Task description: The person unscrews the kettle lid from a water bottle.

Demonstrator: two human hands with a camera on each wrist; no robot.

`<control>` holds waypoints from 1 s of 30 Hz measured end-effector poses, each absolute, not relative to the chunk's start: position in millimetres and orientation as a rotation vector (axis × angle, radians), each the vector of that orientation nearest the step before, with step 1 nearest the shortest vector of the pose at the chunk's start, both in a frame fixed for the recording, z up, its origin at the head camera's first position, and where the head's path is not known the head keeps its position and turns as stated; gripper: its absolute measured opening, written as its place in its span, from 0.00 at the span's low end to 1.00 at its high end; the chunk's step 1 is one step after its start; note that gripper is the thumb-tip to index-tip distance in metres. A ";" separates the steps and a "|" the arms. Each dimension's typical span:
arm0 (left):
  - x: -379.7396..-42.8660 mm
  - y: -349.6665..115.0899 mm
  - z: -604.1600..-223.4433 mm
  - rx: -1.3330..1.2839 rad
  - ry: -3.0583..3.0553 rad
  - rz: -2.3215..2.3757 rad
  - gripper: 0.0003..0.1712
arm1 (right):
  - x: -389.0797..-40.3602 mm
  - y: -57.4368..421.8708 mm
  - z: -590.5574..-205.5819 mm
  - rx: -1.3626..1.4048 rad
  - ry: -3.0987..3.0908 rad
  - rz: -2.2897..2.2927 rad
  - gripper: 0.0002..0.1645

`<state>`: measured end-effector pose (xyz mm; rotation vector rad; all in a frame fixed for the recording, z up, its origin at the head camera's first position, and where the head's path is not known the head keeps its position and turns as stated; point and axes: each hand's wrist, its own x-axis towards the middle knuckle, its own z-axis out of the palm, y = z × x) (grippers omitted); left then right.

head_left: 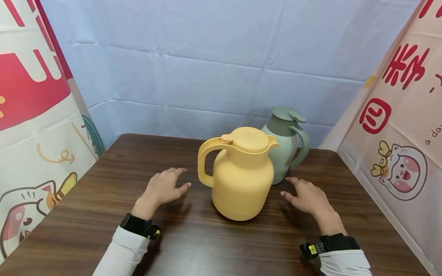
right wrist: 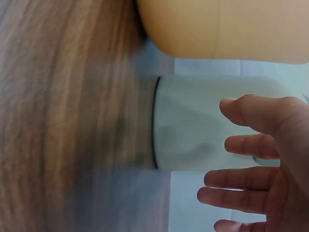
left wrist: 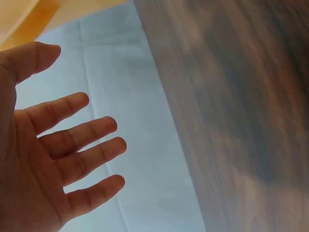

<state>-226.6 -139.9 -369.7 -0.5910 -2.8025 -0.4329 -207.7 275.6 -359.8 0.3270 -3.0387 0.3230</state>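
Note:
A yellow thermos jug [head_left: 243,184] stands upright on the wooden table [head_left: 193,245], its handle toward the left and its spout toward the right. Behind it and to the right is a green thermos jug [head_left: 284,153], upright, partly hidden by the yellow one, its handle turned right. My left hand [head_left: 162,189] hovers left of the yellow jug's handle, fingers spread and holding nothing. On the other side my right hand [head_left: 307,197] is held to the right of the yellow jug and in front of the green one, fingers apart, palm bare in the right wrist view.
A pale blue cloth [head_left: 172,76] hangs behind the table's back edge. Printed cloths with cartoon cats hang at the left [head_left: 34,153] and right [head_left: 397,153] sides. Both wrists wear black straps.

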 end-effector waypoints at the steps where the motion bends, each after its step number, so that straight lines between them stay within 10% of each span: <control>1: -226.0 -138.9 -368.5 -0.605 -2.792 -0.444 0.28 | -207.3 275.1 -358.1 0.331 -3.036 0.327 0.35; 30: -215.4 -109.9 -343.1 -0.683 -2.610 -0.937 0.32 | -206.7 253.3 -303.9 0.537 -2.935 0.544 0.32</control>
